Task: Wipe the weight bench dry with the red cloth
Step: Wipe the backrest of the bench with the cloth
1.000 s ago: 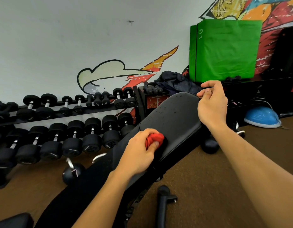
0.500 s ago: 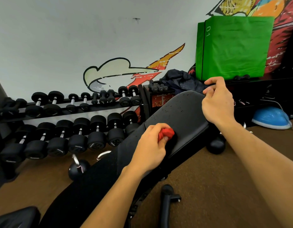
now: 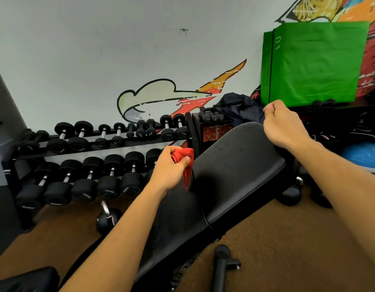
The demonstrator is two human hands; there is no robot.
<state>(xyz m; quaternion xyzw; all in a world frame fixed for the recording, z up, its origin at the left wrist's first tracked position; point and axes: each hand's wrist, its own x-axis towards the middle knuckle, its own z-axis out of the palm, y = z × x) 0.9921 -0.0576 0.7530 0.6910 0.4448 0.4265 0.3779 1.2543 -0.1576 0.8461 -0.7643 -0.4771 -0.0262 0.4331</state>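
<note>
My left hand [image 3: 169,168] pinches the bunched red cloth [image 3: 184,160] at the left edge of the black padded surface [image 3: 235,165] — one corner of the cloth hangs down against the pad's side. My right hand [image 3: 285,126] sits at the surface's far right corner, fingers curled — whether they grip the edge I cannot tell. Droplets speckle the pad.

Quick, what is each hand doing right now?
Left hand: fingers grip the crumpled red cloth.
Right hand: fingers curled at the top end of the black padded weight bench; whether they grip it cannot be told.
</note>
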